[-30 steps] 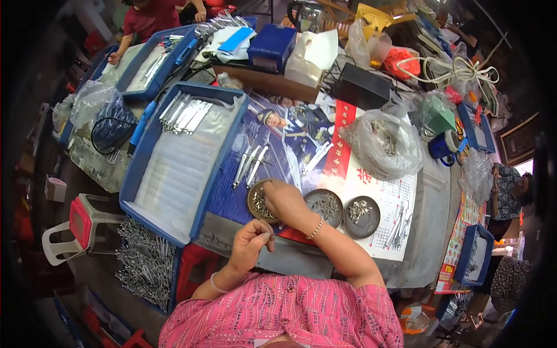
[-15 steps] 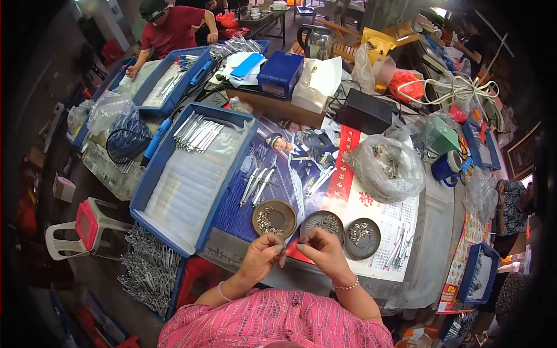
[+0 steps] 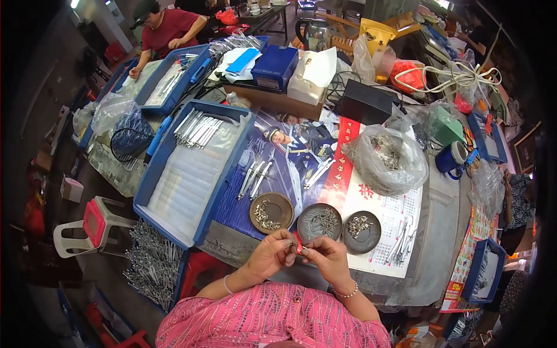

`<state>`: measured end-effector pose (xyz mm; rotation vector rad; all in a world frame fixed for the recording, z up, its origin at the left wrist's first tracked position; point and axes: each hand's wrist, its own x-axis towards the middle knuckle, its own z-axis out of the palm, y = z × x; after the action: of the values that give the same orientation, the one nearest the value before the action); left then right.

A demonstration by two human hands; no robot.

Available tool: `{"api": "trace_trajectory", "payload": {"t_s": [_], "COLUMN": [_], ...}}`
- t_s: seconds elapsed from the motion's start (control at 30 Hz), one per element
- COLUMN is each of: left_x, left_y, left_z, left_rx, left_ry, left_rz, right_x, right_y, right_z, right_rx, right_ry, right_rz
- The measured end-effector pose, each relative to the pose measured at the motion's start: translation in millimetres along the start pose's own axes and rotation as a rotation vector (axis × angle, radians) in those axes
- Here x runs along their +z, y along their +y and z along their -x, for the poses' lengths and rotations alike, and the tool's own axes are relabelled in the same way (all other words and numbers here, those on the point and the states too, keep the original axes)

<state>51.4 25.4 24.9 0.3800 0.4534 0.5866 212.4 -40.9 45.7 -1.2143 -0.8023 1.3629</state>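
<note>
Just in front of my chest, my left hand (image 3: pixel 270 254) and my right hand (image 3: pixel 328 256) are pinched closed, fingertips nearly meeting. What they hold is too small and too covered by the fingers to make out. Beyond them lie three round dishes of tiny metal parts: a brown dish (image 3: pixel 283 216), a grey dish (image 3: pixel 306 227) and a dark dish (image 3: pixel 363 246). Thin silver rods (image 3: pixel 253 178) lie on the poster past the brown dish. More slim silver pieces (image 3: pixel 318 173) are to their right, and another group of rods (image 3: pixel 401 245) is at the right.
On the left a blue tray (image 3: pixel 218 194), lined with plastic, holds a row of silver rods (image 3: pixel 198 130). Below it sits a heap of metal rods (image 3: pixel 154 264). A clear plastic bag (image 3: pixel 400 182) of metal parts lies right. Across the table is a person in red (image 3: pixel 169 28).
My hands have come together, the right moving toward the left, so the gap between the fingertips has nearly closed. The view has shifted slightly. The person across has lowered one hand.
</note>
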Motion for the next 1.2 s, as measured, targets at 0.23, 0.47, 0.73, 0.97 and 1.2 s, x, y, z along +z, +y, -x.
{"api": "trace_trajectory", "payload": {"t_s": [0.23,0.47,0.73,0.97,1.2], "left_x": [-1,3,3,3,14], "left_y": [-5,-6,-14,-15,-14], "left_z": [-10,-11,-6,-8,-11], "left_rx": [-0.181,-0.139,-0.025,0.065,0.431], "left_ry": [0.058,-0.062,-0.056,-0.049,-0.006], "left_rz": [0.204,0.311,0.139,0.057,-0.418], "right_x": [-7,0,8,7,8], "right_y": [13,4,2,3,-3], "right_z": [4,-6,1,-3,-6], "right_rx": [-0.232,-0.458,-0.406,-0.408,-0.325], "right_ry": [0.137,0.092,0.121,0.131,0.085], "right_rz": [0.295,0.376,0.350,0.340,0.143]}}
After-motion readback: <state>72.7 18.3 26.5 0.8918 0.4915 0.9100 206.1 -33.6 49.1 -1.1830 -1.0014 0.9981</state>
